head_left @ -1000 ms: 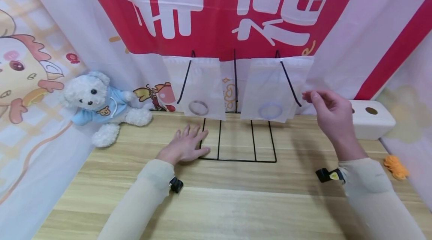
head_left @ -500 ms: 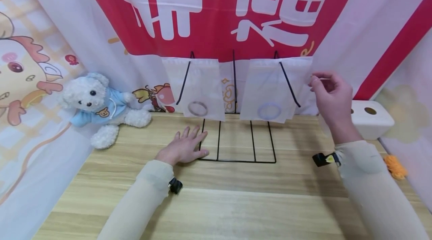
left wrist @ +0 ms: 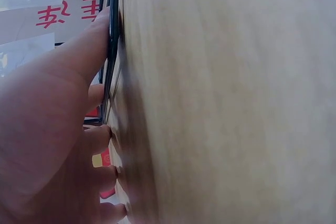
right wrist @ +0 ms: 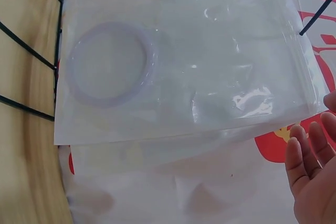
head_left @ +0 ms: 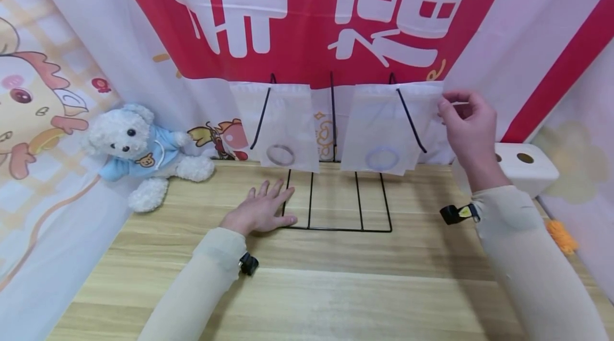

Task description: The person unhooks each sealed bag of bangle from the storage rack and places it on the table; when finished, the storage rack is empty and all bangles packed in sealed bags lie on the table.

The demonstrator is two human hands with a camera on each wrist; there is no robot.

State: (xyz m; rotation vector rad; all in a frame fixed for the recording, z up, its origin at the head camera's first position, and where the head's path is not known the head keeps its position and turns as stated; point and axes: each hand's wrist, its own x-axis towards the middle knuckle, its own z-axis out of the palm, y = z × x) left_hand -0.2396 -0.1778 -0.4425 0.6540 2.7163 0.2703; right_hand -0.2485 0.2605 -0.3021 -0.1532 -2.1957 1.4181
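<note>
1. From the head view, my left hand [head_left: 259, 210] lies palm down with fingers spread, over the left side of the base of the black wire rack [head_left: 333, 117], gripping nothing.
2. The left wrist view gives what the head view hides: my thumb lies along the dark base wire, and my other fingertips meet the desk [head_left: 336, 287]. It also catches red characters on a pale surface beyond the wire.
3. My right hand [head_left: 471, 130] is raised, fingers bent, at the upper right corner of the right bag [head_left: 384, 117]. The right wrist view shows a fingertip at that corner and the other fingers loosely curled beneath it; I cannot tell from either view whether the corner is pinched.
4. The right bag hangs on the rack's right prong. Up close, the right wrist view shows its glossy creases, a pale lilac ring [right wrist: 149, 64] at its lower end, and a second bag [right wrist: 126, 158] behind it.
5. Only the head view takes in the left bag [head_left: 292, 117] whole, hanging on the left prong with a greyish ring [head_left: 281, 163] near its bottom.
6. It alone shows the plush bear [head_left: 122, 136] to the left and the white box [head_left: 525, 170] to the right.
</note>
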